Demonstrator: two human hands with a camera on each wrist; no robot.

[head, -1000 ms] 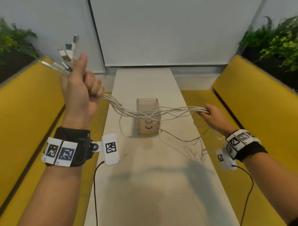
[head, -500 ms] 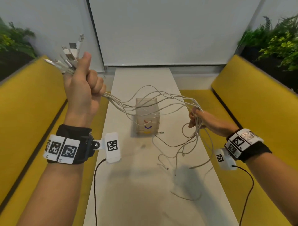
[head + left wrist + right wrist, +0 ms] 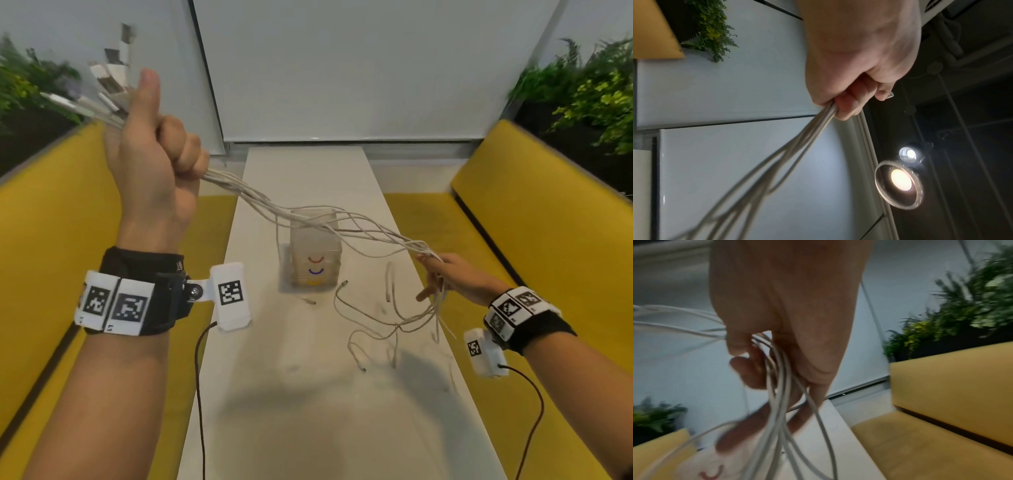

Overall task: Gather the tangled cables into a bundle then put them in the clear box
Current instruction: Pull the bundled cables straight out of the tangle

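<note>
Left hand (image 3: 156, 171): raised high over the left bench, clear of the counter (image 3: 308, 394). Fingers (image 3: 851, 104) curled into a fist and clamped on the cables (image 3: 308, 219), thumb upright. Plug ends (image 3: 109, 85) fan out above the fist, blurred.

Cables: white, several strands. They leave the underside of the left fist as a tight sheaf, slope down across the counter and pass over the open top of the clear box (image 3: 317, 253), not inside it. They end at the right hand (image 3: 452, 277). Beyond that hand, loose tails hang and loop onto the counter near its right edge; a few small connector tips lie on the surface there.

Right hand: low, at the right edge of the counter. In the right wrist view the strands run down through the hand between thumb (image 3: 737, 344) and fingers (image 3: 756, 374), which are loosely bent round them; how firmly they close cannot be told, as the picture is blurred.

Clear box: upright on the counter, about midway along its length and between its two long edges. Red, blue and yellow curved marks on the near wall. Interior appears to hold no cable.

Surroundings: yellow benches (image 3: 548, 219) along both long edges of the counter; green plants (image 3: 589, 85) behind the bench backs; pale wall panels at the far end.
</note>
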